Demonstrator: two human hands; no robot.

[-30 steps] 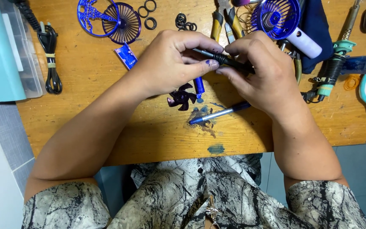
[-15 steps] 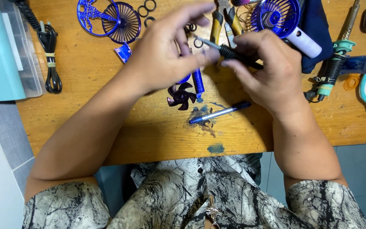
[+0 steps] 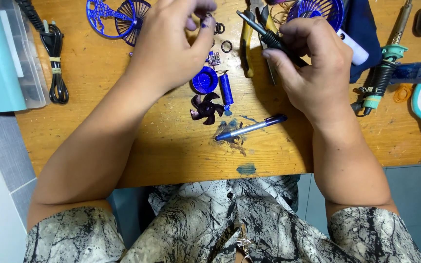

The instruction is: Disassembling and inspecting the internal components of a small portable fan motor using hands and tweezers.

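Observation:
My right hand [image 3: 313,63] is shut around a black-handled screwdriver [image 3: 268,35], its tip pointing up and left over the table. My left hand [image 3: 171,46] is at the table's far side with its fingertips pinched together beside small black rings [image 3: 219,28]; whether they hold anything is hidden. Below the left hand lie a small circuit board [image 3: 214,58], a round blue cap [image 3: 204,79], a blue ribbed cylinder [image 3: 226,90] and a dark purple fan blade [image 3: 206,108]. A pen [image 3: 252,127] lies nearer to me.
On the wooden table [image 3: 171,151] are yellow-handled pliers [image 3: 247,44], a blue fan grille [image 3: 118,17], a blue fan cage [image 3: 317,9], a soldering iron [image 3: 386,73], and a black coiled cord [image 3: 54,53]. A teal-lidded box [image 3: 1,53] stands at the left.
My left hand has let go of the screwdriver and moved up and left toward the black rings. The right hand has lifted the screwdriver slightly toward the far edge.

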